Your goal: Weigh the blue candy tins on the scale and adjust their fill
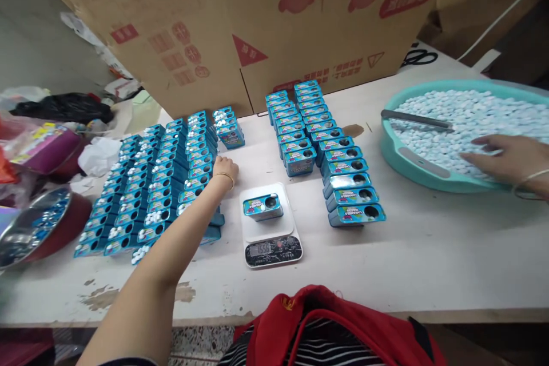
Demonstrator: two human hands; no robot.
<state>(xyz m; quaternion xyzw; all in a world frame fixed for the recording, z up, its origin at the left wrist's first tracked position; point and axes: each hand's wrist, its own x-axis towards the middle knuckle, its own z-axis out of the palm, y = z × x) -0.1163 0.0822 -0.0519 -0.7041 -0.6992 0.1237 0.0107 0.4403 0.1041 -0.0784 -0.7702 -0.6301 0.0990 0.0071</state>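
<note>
A small blue tin (262, 206) with a round hole in its lid sits on a kitchen scale (288, 224) near the front edge of the white table (429, 263). Toward the left edge, the left hand (225, 169), its grip impossible to make out, rests on rows of matching tins (158, 194) heaped with white candies. At the right edge, the right hand (504, 155) lies spread flat on pale tablets (463, 114) filling a teal basin (397, 151), with a cardboard box (257, 11) behind.
</note>
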